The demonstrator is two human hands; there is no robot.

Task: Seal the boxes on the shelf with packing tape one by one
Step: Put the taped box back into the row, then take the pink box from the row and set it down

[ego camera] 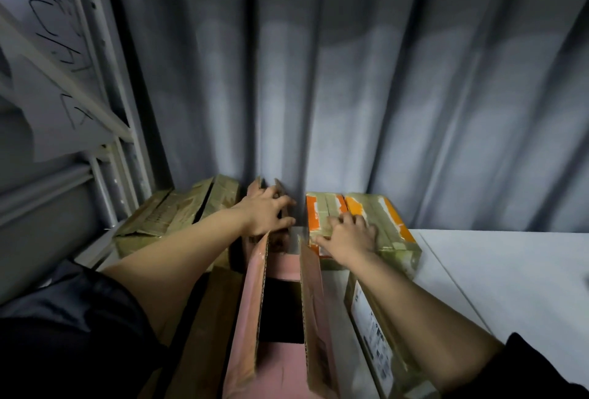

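While both arms reach forward over the shelf (497,271), the open pink box (280,312) lies directly below and between them, its long axis running away from the person toward the grey curtain (350,79); both side flaps stand upright and the dark interior shows. Left hand (266,212) sits at the far end of that box, fingers (283,204) spread and curled over a small brown carton (277,189) against the curtain; grip looks like a grasp, though blur hides the contact. Right hand (349,236) rests flat on the taped box with orange stripes (369,220), fingers splayed and straight, pressing, not grasping. Taped brown box (178,217) sits far left, a labelled box (376,331) near right. No tape roll in view. Judgement: left hand is nearer the pink box's far flap; the flaps must fold inward before sealing.
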